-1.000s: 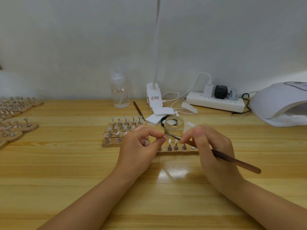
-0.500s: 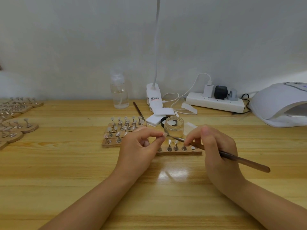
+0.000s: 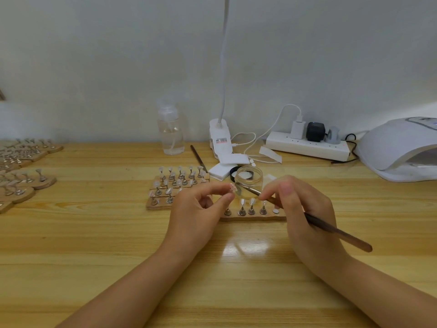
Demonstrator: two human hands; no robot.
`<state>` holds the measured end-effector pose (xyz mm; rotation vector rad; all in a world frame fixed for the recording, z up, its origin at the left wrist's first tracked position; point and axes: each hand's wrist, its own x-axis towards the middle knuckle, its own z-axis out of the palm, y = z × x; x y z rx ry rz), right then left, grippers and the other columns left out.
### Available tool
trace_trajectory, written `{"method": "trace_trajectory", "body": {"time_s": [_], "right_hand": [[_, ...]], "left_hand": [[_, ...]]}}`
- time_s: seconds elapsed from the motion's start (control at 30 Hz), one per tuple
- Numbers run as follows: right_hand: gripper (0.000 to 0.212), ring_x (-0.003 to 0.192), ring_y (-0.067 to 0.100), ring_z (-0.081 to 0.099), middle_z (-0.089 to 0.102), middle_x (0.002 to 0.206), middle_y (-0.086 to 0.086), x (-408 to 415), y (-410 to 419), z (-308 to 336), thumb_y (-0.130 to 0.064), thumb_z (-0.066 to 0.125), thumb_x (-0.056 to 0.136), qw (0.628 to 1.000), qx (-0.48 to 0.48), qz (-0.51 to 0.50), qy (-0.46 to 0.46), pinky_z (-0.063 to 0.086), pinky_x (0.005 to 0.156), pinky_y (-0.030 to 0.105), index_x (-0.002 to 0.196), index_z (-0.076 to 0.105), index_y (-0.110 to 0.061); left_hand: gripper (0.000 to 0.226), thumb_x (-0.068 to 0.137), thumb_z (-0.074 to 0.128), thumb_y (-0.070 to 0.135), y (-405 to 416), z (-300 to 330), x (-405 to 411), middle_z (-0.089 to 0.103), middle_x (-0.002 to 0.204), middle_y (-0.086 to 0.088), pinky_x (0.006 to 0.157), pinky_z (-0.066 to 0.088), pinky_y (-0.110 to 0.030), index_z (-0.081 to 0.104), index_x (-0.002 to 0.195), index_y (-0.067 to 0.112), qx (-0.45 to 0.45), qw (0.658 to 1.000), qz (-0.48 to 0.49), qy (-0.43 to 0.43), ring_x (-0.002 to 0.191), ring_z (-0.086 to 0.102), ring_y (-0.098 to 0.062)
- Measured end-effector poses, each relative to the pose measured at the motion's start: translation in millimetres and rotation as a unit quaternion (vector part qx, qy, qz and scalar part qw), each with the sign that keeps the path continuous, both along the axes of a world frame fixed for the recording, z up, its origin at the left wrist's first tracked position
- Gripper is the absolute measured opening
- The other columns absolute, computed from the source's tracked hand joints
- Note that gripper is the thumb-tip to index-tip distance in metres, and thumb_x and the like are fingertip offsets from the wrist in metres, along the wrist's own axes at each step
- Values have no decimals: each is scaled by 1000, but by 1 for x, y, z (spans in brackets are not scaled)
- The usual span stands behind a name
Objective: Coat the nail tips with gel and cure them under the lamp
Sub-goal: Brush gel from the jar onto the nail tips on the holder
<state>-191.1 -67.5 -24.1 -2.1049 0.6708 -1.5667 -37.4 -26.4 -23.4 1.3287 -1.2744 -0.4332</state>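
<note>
In the head view, at centre frame, the left hand (image 3: 196,209) pinches a small pale translucent nail tip (image 3: 233,187) between thumb and forefinger, holding it just above the wooden table (image 3: 94,245). The right hand (image 3: 305,209) grips a long dark brown-handled gel brush (image 3: 331,229) pen-fashion. The brush's long axis runs from lower right up to upper left, so its bristle end lies right against the nail tip, touching it or nearly so. The coming stroke turns on this: the tip lies immediately left of the bristles and directly in front of the small clear glass gel jar (image 3: 249,179). Only the right hand carries the tool, so the coating falls to it while the left steadies the piece. Below the two hands sits a narrow wooden holder strip (image 3: 255,217) with four metal stands visible, three bearing tips and the leftmost bare, plus one white pad at its right end. To the left of centre is a block of further wooden strips (image 3: 179,185) with roughly eighteen mounted tips; the exact number is hard to tell. More strips (image 3: 26,181) crowd the left edge, too many and too blurred to count. One white domed curing lamp (image 3: 399,150) stands at the right edge, well apart from the work, its opening facing the lower right of the frame. One second brush (image 3: 198,158) lies behind the block.
</note>
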Motion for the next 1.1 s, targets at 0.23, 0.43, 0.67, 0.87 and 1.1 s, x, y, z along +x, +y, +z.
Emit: {"method": "trace_trajectory", "body": {"time_s": [0.23, 0.43, 0.67, 0.87, 1.1], "right_hand": [[41, 63, 8, 58, 62, 59, -4, -2, 0, -1, -33, 32, 90, 999, 30, 10, -13, 45, 68, 35, 61, 60, -26], [34, 73, 8, 59, 62, 71, -5, 0, 0, 1, -32, 32, 90, 1000, 15, -8, 5, 48, 68, 27, 73, 60, -24], [40, 63, 10, 57, 61, 59, 2, -1, 0, 0, -33, 31, 89, 999, 37, 16, -33, 44, 67, 30, 62, 60, -25], [35, 74, 8, 59, 62, 71, -7, 1, 0, 1, -34, 32, 90, 1000, 22, -7, 10, 49, 71, 31, 72, 60, -24], [37, 66, 9, 57, 61, 63, 0, 0, 0, 0, -29, 32, 90, 1000, 10, 1, -18, 45, 66, 25, 67, 59, -23]], "left_hand": [[25, 77, 70, 10, 0, 0, 0, 55, 43, 11, 44, 34, -7, 66, 74, 35, -2, 1000, -5, -3, 41, 42, -2], [25, 78, 69, 11, -1, -3, 1, 48, 41, 8, 46, 35, -7, 65, 75, 36, -1, 1000, -12, -5, 43, 40, -5], [35, 75, 70, 6, -5, -4, 2, 44, 45, 10, 47, 32, -7, 65, 73, 40, -10, 1000, -7, -10, 44, 35, -3], [36, 74, 70, 3, -4, -3, 1, 61, 66, 7, 50, 37, -10, 65, 75, 39, -32, 999, -12, -20, 48, 40, -4], [38, 75, 69, 3, -5, -4, 2, 63, 71, 10, 53, 36, -8, 64, 77, 41, -45, 998, -10, -33, 48, 38, -2]]}}
